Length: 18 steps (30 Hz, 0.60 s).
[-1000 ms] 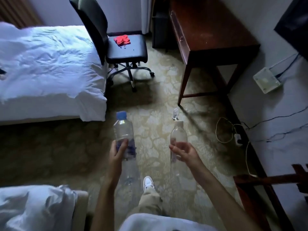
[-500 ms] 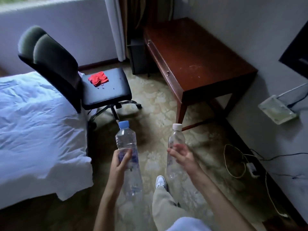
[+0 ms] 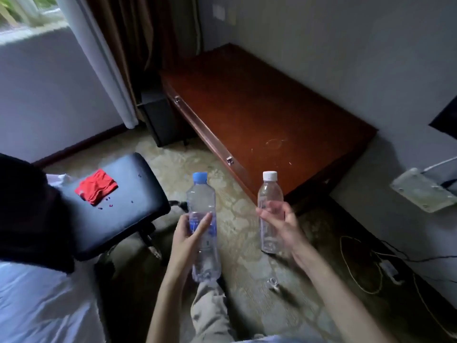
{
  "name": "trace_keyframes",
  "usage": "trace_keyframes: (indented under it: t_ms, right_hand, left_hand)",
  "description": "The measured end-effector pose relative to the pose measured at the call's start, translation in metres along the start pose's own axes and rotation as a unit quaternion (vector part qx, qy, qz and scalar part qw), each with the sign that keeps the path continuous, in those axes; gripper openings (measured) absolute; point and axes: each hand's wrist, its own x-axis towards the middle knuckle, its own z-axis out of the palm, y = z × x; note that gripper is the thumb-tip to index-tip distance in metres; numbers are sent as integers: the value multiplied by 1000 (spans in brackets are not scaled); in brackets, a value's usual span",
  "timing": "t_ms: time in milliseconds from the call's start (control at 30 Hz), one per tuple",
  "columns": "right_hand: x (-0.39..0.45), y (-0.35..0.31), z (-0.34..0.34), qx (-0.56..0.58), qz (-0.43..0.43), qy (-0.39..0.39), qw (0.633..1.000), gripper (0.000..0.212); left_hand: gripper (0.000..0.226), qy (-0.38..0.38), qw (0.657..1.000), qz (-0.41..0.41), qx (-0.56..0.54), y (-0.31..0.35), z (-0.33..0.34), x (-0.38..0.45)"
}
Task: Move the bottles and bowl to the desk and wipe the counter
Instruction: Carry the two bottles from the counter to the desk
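Step in hand: the person is carrying two bottles toward the desk surface (image 3: 259,115); judged as the transport leg of the first part of the task, nothing set down yet.
Left hand (image 3: 190,233): fingers (image 3: 204,222) are wrapping around the middle of the blue-capped bottle (image 3: 202,219), grasping it upright, a little water showing at its bottom.
Right hand (image 3: 282,224): fingers (image 3: 265,215) are curling around the white-capped bottle (image 3: 269,209) at mid-body, grasping it upright; it is looking empty or nearly so.
Bottles: both are hanging in the air over the carpet, apart from each other, neither touching the surface.
Surface: dark wood top is lying ahead of and beyond the right fingers, its near corner just past the white-capped bottle; top is looking bare apart from a faint ring mark.
Bowl: not in view.
Counter: not in view.
Cloth: a red cloth (image 3: 96,189) is lying on the chair seat (image 3: 118,201), off to the far side of the left fingers; likely the wiping rag, but that is a guess.
Next move calls for: reaching forward over the near edge, lowering each bottle base-flat onto the wood, then letting go; keeping them upright and set in from the edge.
Left to do: bowl and wiping are judged still outstanding.
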Motion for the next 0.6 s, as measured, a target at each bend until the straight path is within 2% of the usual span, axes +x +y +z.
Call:
trace_keyframes:
  t_ms: [100, 200, 400, 600]
  right_hand:
    - [44, -9, 13, 15, 21, 69, 997, 55]
    - [83, -26, 22, 19, 25, 132, 991, 61]
    - [140, -69, 17, 30, 9, 250, 968, 64]
    - [202, -69, -13, 60, -17, 348, 935, 66]
  left_hand:
    - [44, -61, 997, -24, 29, 0, 5, 87]
    - [45, -134, 989, -30, 54, 17, 17, 167]
    - [40, -282, 949, 45, 134, 64, 90, 300]
    - [50, -352, 912, 92, 191, 64, 176, 382]
